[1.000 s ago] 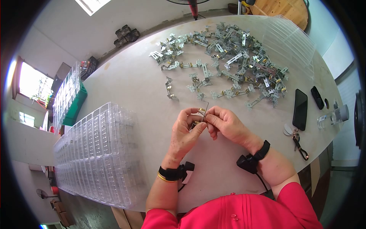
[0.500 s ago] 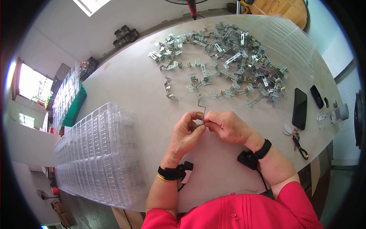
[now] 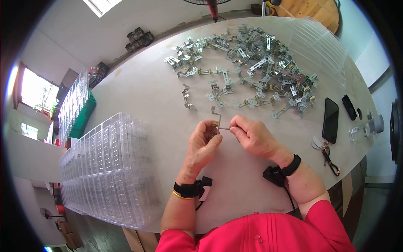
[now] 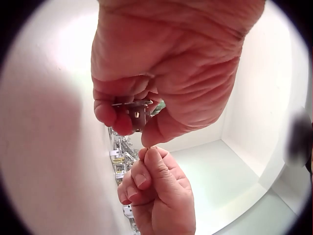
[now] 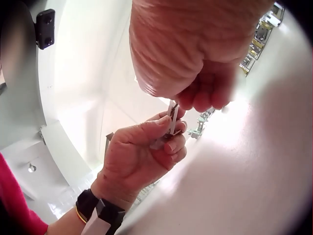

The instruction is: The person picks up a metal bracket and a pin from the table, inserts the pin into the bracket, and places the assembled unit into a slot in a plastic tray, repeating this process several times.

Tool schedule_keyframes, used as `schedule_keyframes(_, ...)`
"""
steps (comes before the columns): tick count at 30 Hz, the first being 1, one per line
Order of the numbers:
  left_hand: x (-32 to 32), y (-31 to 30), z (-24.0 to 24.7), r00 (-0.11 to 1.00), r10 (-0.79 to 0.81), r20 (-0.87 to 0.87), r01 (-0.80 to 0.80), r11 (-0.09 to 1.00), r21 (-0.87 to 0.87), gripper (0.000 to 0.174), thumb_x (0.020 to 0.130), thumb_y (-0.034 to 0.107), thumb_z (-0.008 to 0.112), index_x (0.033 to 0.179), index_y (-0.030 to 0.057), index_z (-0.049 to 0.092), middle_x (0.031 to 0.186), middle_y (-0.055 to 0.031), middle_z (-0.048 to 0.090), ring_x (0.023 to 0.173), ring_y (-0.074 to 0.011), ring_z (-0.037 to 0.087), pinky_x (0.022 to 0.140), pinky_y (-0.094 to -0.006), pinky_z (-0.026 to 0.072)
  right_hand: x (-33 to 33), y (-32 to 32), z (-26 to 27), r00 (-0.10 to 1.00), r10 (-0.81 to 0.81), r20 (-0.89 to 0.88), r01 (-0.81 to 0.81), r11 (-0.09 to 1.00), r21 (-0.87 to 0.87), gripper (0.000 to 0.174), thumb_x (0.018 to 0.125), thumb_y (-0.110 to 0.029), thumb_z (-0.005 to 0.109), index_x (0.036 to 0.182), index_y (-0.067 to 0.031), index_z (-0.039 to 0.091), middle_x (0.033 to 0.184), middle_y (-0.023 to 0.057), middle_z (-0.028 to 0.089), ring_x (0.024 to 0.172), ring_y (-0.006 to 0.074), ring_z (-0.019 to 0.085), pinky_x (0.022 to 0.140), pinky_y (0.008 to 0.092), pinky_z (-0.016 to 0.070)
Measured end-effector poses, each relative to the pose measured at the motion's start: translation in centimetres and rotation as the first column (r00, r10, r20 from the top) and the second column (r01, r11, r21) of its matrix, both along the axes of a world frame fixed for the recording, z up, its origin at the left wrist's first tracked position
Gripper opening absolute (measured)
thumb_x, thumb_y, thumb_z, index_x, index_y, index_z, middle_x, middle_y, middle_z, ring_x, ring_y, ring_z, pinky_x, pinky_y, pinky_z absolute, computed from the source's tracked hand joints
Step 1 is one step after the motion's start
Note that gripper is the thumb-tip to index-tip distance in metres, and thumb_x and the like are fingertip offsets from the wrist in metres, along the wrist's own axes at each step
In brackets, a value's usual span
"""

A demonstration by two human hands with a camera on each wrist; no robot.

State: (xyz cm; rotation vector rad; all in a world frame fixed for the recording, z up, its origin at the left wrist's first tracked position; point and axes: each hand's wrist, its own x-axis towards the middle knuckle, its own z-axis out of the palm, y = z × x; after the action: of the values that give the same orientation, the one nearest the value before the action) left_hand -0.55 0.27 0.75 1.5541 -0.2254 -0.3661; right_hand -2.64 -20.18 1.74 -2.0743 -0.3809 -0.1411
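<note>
The left hand (image 3: 200,145) grips a small metal bracket (image 3: 215,112) with a brass-coloured part; one thin bent end sticks up above the fingers. In the left wrist view the bracket (image 4: 139,115) lies between thumb and curled fingers. Just to the right, the right hand (image 3: 257,136) pinches the end of a thin metal rod (image 3: 225,128) between thumb and finger. The rod's other end meets the bracket at the left fingertips; the exact contact is hidden. In the right wrist view the left hand (image 5: 142,149) holds the bracket below the right hand (image 5: 190,54).
A large heap of metal brackets (image 3: 268,63) spreads over the far side of the table. Stacked clear plastic cases (image 3: 105,168) stand at the left, a green case (image 3: 82,115) behind them. At the right lie a phone (image 3: 331,120), keys (image 3: 326,150) and a clear bottle (image 3: 366,127).
The right hand has drawn a little away from the left, and more of the rod shows between them. The bracket's upper end has tilted and moved left.
</note>
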Motion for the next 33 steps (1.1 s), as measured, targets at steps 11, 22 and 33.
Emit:
schedule_keyframes(11,-0.4,0.0,1.7,0.963,-0.202,-0.176,0.187,0.977,-0.103,0.036,0.088,0.010,0.062,0.122,-0.0025,0.059,0.095,-0.0025,0.061,0.079,-0.0109,0.055,0.072,-0.0266,0.0464,1.0,-0.1,-0.4,0.977,0.107,-0.186,0.031,0.789,0.613,0.010,0.103,-0.015,0.056,0.107,-0.0064,0.060,0.094,-0.0005,0.062,0.083,0.0085,0.061,0.071,0.0254,0.0525)
schedule_keyframes(22,-0.3,-0.8,-0.5,0.991,-0.111,0.077,0.104,0.991,0.083,0.036,0.091,0.013,0.067,0.120,-0.0027,0.055,0.092,-0.0043,0.061,0.075,-0.0084,0.059,0.066,-0.0269,0.0503,1.1,0.5,-1.4,0.946,0.011,-0.325,0.197,0.775,0.601,0.008,0.103,-0.013,0.056,0.104,-0.0051,0.059,0.087,0.0021,0.062,0.074,0.0095,0.062,0.065,0.0250,0.0539)
schedule_keyframes(33,0.0,-1.3,-1.6,0.816,0.008,0.578,-0.195,0.946,0.261,0.021,0.082,0.008,0.071,0.097,0.0007,0.058,0.086,-0.0133,0.059,0.078,-0.0296,0.059,0.065,-0.0379,0.0499,1.0,0.9,-2.6,0.904,0.057,-0.424,0.217,0.793,0.569,0.009,0.103,-0.016,0.057,0.102,-0.0072,0.059,0.087,-0.0005,0.061,0.076,0.0071,0.063,0.067,0.0248,0.0572)
